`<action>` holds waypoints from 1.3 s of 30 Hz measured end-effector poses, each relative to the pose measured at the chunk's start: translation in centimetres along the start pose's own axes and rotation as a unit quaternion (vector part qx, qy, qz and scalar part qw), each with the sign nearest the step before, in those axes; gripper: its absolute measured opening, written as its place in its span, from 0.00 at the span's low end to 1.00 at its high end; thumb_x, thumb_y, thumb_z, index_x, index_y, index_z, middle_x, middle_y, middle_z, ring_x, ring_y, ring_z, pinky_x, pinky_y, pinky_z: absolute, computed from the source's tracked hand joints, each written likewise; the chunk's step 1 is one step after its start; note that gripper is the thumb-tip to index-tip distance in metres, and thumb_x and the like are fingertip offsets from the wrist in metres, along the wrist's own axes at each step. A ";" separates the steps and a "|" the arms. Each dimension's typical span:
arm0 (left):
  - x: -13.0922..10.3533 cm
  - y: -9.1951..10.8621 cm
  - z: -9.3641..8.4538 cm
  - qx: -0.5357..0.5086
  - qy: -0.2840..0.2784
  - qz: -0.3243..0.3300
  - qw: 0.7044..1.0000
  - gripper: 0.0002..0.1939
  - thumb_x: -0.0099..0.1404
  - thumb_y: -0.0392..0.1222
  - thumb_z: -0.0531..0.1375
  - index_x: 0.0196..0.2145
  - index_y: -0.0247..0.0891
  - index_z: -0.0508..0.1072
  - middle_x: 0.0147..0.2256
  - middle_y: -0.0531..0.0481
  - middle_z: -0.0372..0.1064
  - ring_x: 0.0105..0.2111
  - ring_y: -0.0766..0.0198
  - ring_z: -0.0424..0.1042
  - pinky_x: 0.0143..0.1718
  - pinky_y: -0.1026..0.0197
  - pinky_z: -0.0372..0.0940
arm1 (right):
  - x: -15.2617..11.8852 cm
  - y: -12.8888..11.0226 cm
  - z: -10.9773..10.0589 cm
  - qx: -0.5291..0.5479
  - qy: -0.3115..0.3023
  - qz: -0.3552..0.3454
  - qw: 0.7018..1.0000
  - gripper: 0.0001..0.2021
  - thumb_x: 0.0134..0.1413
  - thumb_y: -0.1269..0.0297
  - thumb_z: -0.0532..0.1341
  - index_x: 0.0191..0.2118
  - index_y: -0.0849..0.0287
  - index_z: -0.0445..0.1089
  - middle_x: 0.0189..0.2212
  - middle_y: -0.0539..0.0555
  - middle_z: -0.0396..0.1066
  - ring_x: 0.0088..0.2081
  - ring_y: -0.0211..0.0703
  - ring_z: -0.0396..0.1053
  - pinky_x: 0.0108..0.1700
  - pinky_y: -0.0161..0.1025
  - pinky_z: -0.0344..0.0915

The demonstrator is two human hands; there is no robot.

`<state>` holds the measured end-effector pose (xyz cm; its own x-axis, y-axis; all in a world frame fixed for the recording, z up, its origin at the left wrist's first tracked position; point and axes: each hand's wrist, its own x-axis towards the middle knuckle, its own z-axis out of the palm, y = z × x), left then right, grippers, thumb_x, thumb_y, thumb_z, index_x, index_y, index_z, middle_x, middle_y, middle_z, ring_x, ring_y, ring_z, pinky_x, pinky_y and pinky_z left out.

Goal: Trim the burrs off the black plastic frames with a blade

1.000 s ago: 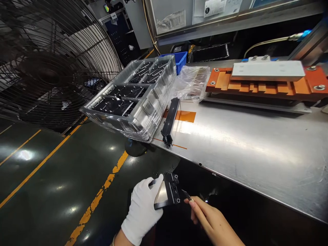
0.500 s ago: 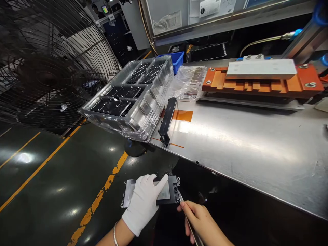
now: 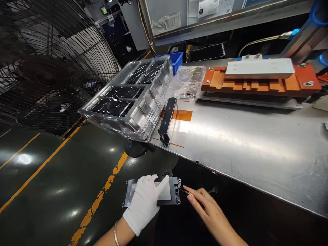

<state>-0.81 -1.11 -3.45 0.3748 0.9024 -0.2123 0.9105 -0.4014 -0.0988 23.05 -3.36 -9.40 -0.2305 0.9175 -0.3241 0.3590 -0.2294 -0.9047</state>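
My left hand (image 3: 145,201), in a white glove, grips a flat black and silver rectangular part (image 3: 165,192) from above, its thumb lying across the silver face. The part is held below the table's front edge and has small ring-shaped lugs at its corners. My bare right hand (image 3: 205,206) is just right of the part, thumb and index finger pinched on a thin metal tool (image 3: 186,192). The tool's tip points at the part's right end; whether it touches is too small to tell.
A black bar-shaped part (image 3: 167,119) stands at the left of the metal table (image 3: 230,140). Stacked clear trays (image 3: 143,116) overhang its left edge, near a large fan (image 3: 48,71). An orange fixture (image 3: 215,82), plastic bags (image 3: 188,80) and a blue bin (image 3: 176,60) sit behind.
My right hand has moved slightly right and up, and the tool has turned from steep to flatter. My left hand and the part have barely shifted.
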 end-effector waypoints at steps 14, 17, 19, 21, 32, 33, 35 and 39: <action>0.7 -0.4 -1.8 0.014 -0.054 0.062 0.997 0.41 0.55 0.27 0.55 0.65 0.51 0.57 0.50 0.36 0.66 0.46 0.44 0.70 0.45 0.42 0.65 | 1.3 1.5 -1.3 -0.325 0.091 -0.285 0.897 0.19 0.71 0.55 0.48 0.56 0.50 0.71 0.32 0.54 0.67 0.28 0.43 0.65 0.30 0.40 0.64; 1.0 -0.5 -3.1 0.007 -0.104 0.085 0.991 0.45 0.51 0.28 0.58 0.65 0.50 0.55 0.50 0.36 0.66 0.46 0.43 0.69 0.44 0.43 0.65 | 1.5 1.5 -1.6 -0.322 0.079 -0.293 0.897 0.19 0.71 0.54 0.49 0.56 0.49 0.71 0.32 0.54 0.68 0.29 0.44 0.66 0.31 0.40 0.64; 1.2 -0.6 -3.9 -0.004 -0.130 0.102 0.986 0.45 0.50 0.29 0.60 0.65 0.50 0.56 0.49 0.38 0.66 0.44 0.44 0.69 0.43 0.44 0.65 | 1.7 1.4 -1.8 -0.315 0.068 -0.292 0.901 0.19 0.71 0.53 0.50 0.57 0.49 0.71 0.33 0.55 0.69 0.30 0.44 0.67 0.32 0.41 0.65; 1.5 -0.8 -4.6 -0.012 -0.139 0.116 0.983 0.42 0.51 0.32 0.62 0.63 0.51 0.57 0.48 0.40 0.67 0.43 0.45 0.69 0.42 0.45 0.65 | 1.8 1.4 -2.0 -0.305 0.054 -0.293 0.905 0.19 0.70 0.53 0.50 0.57 0.48 0.71 0.33 0.55 0.69 0.31 0.44 0.67 0.33 0.41 0.66; 1.4 -1.3 -4.3 -0.044 -0.140 0.118 0.982 0.42 0.50 0.38 0.65 0.62 0.56 0.58 0.47 0.45 0.66 0.42 0.47 0.67 0.42 0.47 0.64 | 0.5 0.6 -1.7 -0.147 -0.066 -0.119 0.980 0.23 0.69 0.44 0.47 0.55 0.46 0.72 0.36 0.55 0.74 0.35 0.48 0.72 0.39 0.44 0.68; 1.2 -1.1 -4.0 -0.046 -0.138 0.095 0.985 0.43 0.50 0.36 0.64 0.63 0.55 0.57 0.49 0.44 0.66 0.44 0.46 0.67 0.43 0.46 0.64 | 0.0 0.3 -1.4 -0.087 -0.097 -0.054 0.990 0.24 0.69 0.44 0.46 0.52 0.48 0.74 0.33 0.54 0.74 0.33 0.46 0.73 0.38 0.43 0.69; 0.7 -0.6 -3.4 -0.048 -0.127 0.061 0.989 0.46 0.49 0.32 0.62 0.64 0.54 0.56 0.52 0.41 0.65 0.47 0.44 0.67 0.47 0.44 0.63 | -0.9 -0.4 -0.7 0.032 -0.159 0.055 0.985 0.26 0.69 0.43 0.45 0.46 0.53 0.75 0.26 0.51 0.75 0.26 0.42 0.74 0.34 0.39 0.69; 0.2 0.1 -2.7 -0.060 -0.106 0.028 0.992 0.46 0.48 0.29 0.59 0.64 0.52 0.57 0.53 0.40 0.65 0.49 0.44 0.67 0.49 0.44 0.63 | -1.7 -1.3 0.9 0.122 -0.185 0.119 0.968 0.29 0.66 0.39 0.47 0.42 0.59 0.72 0.22 0.50 0.74 0.21 0.40 0.73 0.26 0.33 0.65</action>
<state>-0.18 -0.53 -0.92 0.3923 0.8210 -0.4148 0.9081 -0.4174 0.0328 22.15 -4.92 -7.93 -0.4917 0.6608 -0.5671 0.2276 -0.5310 -0.8162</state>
